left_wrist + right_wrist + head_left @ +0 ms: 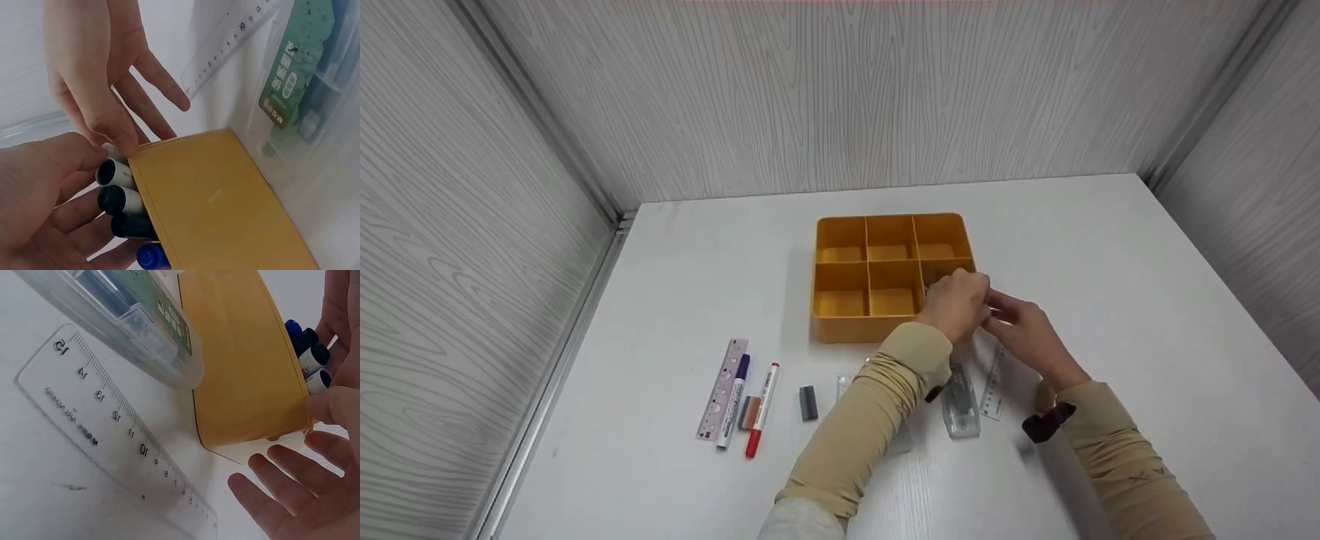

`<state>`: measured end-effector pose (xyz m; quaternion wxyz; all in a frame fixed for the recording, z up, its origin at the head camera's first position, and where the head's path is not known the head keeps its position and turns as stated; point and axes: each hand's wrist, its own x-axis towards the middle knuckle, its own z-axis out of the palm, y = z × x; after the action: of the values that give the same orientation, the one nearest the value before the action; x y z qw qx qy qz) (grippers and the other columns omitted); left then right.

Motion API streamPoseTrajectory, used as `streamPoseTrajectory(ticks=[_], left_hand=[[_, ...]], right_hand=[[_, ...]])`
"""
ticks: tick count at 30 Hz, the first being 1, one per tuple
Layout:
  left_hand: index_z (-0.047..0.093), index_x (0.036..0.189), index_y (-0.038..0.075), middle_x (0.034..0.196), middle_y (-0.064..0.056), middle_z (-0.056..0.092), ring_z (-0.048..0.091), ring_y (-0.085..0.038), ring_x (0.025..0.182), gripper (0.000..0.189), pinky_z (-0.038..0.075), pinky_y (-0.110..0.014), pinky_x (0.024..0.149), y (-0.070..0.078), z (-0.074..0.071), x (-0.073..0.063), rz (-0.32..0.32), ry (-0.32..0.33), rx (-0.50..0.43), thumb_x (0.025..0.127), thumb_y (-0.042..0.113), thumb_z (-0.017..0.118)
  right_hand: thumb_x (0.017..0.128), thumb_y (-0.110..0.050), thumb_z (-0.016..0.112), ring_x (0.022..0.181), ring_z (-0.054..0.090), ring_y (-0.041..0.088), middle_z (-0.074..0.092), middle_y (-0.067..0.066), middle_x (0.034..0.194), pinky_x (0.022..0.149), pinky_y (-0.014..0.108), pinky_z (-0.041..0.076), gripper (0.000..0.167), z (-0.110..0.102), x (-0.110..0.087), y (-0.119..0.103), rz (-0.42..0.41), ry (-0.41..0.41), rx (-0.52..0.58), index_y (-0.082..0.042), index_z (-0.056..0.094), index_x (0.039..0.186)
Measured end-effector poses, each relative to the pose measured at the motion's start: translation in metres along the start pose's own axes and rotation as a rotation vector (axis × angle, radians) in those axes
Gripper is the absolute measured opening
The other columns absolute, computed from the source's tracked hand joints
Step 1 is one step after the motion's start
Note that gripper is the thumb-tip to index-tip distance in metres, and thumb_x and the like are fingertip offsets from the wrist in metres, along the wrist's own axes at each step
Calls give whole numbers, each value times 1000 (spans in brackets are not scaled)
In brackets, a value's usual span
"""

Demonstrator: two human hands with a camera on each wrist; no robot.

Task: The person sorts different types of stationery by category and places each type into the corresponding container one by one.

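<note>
A yellow box point(847, 328) with six compartments stands on the table, several markers upright in its near right compartment. My left hand point(956, 300) is over that compartment, its fingers curled about the marker tops. In the left wrist view its thumb presses on a white marker point(114, 151) at the box corner. A dark-capped marker point(112, 199) and a blue-capped marker point(152, 256) stand beside it. My right hand point(1027, 334) is at the box's right corner. Its thumb touches the rim there, and its other fingers reach out loosely along the outside, as the right wrist view shows.
A clear case point(960, 405) with a green label and a clear ruler point(994, 386) lie before the box. Further left are a grey block point(808, 403), a red-capped marker point(763, 405), a brown block point(749, 412), a purple-capped marker point(733, 405) and a pink ruler point(722, 390).
</note>
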<state>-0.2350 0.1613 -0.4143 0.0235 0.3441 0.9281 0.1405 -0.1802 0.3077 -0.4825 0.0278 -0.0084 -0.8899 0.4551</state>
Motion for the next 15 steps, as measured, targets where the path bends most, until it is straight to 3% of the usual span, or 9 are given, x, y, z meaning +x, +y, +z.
streamPoseTrajectory(ticks=[7,15], left_hand=[[74,99,13,92,-1,75,67,-14,75,17,55,-30,67,-2,0,-2,18,30,-27,98,19,58],[74,106,13,101,0,74,66,-12,86,26,54,-27,78,-11,-2,-7,72,25,-30,102,22,50]], right_hand=[[97,-28,65,124,61,32,57,13,142,103,45,49,54,0,0,-1,-44,39,-46,-9,49,145],[97,-25,65,118,64,33,64,16,132,98,46,52,53,3,3,0,-56,76,-88,-11,49,146]])
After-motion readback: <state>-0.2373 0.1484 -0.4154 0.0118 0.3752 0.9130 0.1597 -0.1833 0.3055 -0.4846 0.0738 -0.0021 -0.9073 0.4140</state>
